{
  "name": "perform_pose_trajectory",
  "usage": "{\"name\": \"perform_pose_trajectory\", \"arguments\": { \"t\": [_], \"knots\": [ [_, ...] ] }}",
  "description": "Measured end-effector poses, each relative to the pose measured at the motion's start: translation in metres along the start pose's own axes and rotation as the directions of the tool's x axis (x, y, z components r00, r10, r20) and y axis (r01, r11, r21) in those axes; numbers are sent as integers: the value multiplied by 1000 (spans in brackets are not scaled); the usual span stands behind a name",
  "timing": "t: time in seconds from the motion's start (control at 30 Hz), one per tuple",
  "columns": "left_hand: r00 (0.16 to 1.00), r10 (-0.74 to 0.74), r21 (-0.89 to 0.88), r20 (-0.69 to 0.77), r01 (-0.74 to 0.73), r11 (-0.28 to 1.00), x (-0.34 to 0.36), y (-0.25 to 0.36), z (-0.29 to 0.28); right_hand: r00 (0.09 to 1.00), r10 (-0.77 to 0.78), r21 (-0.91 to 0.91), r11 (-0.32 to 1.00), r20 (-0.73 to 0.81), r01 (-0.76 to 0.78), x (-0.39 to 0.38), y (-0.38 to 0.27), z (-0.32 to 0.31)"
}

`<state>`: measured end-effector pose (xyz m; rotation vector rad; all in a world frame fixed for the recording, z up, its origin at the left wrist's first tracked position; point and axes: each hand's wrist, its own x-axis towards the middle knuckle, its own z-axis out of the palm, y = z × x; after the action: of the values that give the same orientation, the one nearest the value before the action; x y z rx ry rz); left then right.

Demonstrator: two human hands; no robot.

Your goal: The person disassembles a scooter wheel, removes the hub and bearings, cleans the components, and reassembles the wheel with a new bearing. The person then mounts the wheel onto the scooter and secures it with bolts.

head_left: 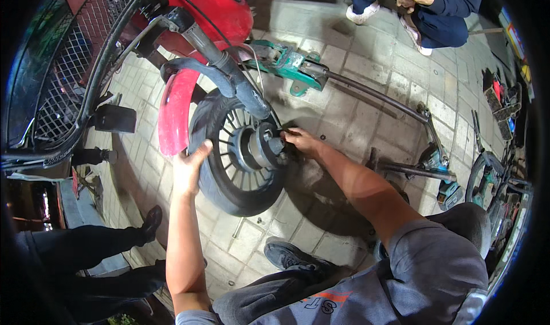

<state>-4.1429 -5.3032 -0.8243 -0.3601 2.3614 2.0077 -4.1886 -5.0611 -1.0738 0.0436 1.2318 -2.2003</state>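
Observation:
A black-tyred wheel (246, 190) with a spoked rim stands tilted on the paving, below the grey fork leg (215, 53) of a red vehicle. My left hand (190, 167) grips the tyre's left side, thumb on the tread, its other fingers hidden beside the red mudguard (175, 113). At the wheel's right side is the round grey hub (264, 146). My right hand (302, 141) is closed at the hub's outer end, by the axle. Its fingertips are pressed together there, and what they hold is too dark to make out.
A green floor jack (292, 67) with a long handle (378, 90) lies behind the wheel. Cordless tools (450, 194) and metal bars (418, 170) lie to the right. Another person (438, 15) crouches at the back right; someone's dark-clad legs (97, 247) are at the left. Small fasteners dot the paving.

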Motion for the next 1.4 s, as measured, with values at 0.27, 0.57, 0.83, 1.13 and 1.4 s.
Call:
{"name": "perform_pose_trajectory", "arguments": {
  "t": [0.27,0.57,0.83,1.13,1.4],
  "knots": [
    [998,20,36,52,-22,999,-7,-2,17,996,-48,-61,997,-79,43,-6,8,15],
    [962,272,255,-13,-260,931,-43,-10,76,996,-1,15,1000,-87,3,-5,-18,-1],
    [995,-104,-368,7,100,925,8,-29,-6,991,-87,-102,992,-104,77,10,-10,-10],
    [972,-83,-439,218,174,882,63,-46,9,989,-128,29,991,-71,130,17,14,-9],
    [993,0,-263,117,31,964,38,-26,19,989,36,-260,963,-141,-72,5,-7,0]
  ]
}}
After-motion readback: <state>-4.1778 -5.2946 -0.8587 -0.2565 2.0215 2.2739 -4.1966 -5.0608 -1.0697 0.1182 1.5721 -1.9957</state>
